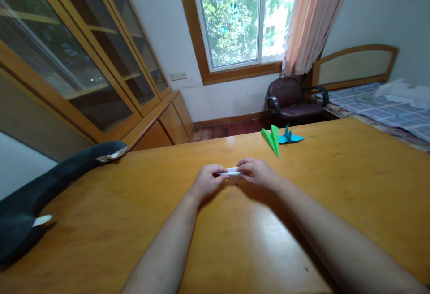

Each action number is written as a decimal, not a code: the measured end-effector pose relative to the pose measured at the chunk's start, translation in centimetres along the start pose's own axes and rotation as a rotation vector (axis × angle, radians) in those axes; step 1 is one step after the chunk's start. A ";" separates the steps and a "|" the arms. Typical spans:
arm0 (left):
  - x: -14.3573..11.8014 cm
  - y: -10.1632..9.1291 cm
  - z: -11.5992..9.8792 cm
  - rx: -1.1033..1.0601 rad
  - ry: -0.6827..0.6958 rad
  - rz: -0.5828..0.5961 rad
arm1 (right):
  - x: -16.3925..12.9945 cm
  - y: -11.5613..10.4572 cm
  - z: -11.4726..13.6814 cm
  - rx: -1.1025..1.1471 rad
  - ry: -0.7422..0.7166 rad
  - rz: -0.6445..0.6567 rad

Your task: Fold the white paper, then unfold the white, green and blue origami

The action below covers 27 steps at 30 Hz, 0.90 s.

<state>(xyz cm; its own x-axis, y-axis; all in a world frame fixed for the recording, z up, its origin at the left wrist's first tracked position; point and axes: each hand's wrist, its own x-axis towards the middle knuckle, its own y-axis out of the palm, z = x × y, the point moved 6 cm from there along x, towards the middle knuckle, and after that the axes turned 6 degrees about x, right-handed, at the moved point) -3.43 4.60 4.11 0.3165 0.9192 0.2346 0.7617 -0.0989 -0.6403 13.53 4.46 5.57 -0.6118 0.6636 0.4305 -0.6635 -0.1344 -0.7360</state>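
A narrow piece of folded white paper (232, 171) is held between my two hands, a little above the wooden table. My left hand (208, 180) pinches its left end between thumb and fingers. At the right end, my right hand (257, 173) grips the paper the same way. The fingers cover both ends, so only the middle strip shows. Beyond my right hand lies a green paper plane (273, 140), with a blue folded paper crane (290, 137) just to its right.
The wooden table (134, 222) spreads under my arms. A dark, curved object with white patches (67, 168) rests along its left edge. Behind the table are a glass-door cabinet (101, 29), a brown armchair (285, 94) and a bed (369, 103).
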 end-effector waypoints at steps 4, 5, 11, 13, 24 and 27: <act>0.0 0.1 -0.2 0.028 0.050 0.013 | 0.0 0.2 -0.1 -0.013 0.007 0.030; -0.1 0.1 -0.3 0.036 0.060 0.014 | 0.0 0.3 -0.2 -0.021 0.012 0.037; -0.1 0.2 -0.5 0.080 0.093 0.024 | 0.1 0.3 0.2 -0.076 0.036 0.072; -0.1 0.2 -0.5 0.088 0.102 0.020 | 0.1 0.2 0.3 -0.124 0.046 0.077; -0.3 0.5 -1.5 0.083 0.159 -0.093 | 0.1 0.1 0.5 -0.247 0.082 0.000; -0.3 0.6 -1.3 0.071 0.153 -0.107 | 0.0 0.3 0.2 -0.248 0.069 -0.008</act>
<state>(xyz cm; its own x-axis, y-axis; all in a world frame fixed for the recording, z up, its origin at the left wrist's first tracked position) -2.36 3.81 4.62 0.3224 0.8537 0.4089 0.7554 0.0282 -0.6546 13.24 4.30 5.46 -0.5706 0.7136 0.4065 -0.5372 0.0501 -0.8420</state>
